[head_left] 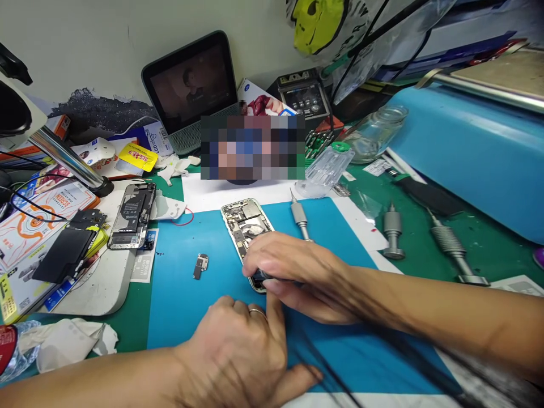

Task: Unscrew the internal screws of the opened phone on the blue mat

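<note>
An opened phone (241, 222) with its inner boards bare lies on the blue mat (178, 317), tilted slightly in my view. Over its lower half is my right hand (297, 272), fingers closed in a pinch; something dark shows at the fingertips, too hidden to name. My left hand (242, 340), with a ring on one finger, rests palm down on the mat. Its index finger reaches to the phone's lower end, the thumb stretches away, and the other fingers are curled. Left of the phone lies a small metal-and-black phone part (200, 265).
Precision screwdrivers stand at right, one grey (299, 214) behind my right hand, another (392, 231) farther off. A second opened phone (132, 216) lies on a white stand at left. A glass jar (378, 133), a plastic container (325, 170) and a screen device (191, 85) stand behind.
</note>
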The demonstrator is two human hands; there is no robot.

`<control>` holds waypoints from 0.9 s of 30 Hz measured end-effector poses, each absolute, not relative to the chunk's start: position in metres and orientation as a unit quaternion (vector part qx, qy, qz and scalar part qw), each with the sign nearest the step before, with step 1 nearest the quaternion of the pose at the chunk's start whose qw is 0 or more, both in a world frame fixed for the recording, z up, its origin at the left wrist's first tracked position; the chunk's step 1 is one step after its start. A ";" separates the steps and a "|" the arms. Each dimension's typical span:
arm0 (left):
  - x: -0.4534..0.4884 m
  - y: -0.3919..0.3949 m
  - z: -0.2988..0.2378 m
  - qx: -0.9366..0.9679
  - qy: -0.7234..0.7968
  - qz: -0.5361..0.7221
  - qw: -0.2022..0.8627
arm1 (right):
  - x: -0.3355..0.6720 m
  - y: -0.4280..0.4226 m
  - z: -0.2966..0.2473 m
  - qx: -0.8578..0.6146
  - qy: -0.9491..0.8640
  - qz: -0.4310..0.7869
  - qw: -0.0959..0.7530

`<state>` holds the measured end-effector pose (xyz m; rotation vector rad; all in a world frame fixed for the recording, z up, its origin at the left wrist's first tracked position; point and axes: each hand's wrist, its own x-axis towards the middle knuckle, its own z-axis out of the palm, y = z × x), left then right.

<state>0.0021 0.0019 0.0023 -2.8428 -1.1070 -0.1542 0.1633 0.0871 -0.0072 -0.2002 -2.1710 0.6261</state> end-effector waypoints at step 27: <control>0.001 0.008 0.003 -0.928 -0.350 -0.107 0.074 | 0.163 0.088 -0.014 -0.061 -0.858 0.235 0.453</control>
